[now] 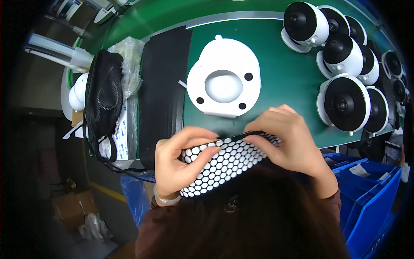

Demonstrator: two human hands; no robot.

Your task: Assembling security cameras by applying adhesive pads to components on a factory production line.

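Sheet: black sheet of white round stickers, held above the green bench edge.
Hands: my left hand and right hand pinch its ends.
Handling: light, floppy (bends easily), so I grip the edges.

Both hands, left and right, raised close together, fingers seemingly pinched.

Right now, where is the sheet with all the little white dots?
In the head view, the dotted sheet is low in the middle, held between the left hand and the right hand, just below the white round base on the green table.
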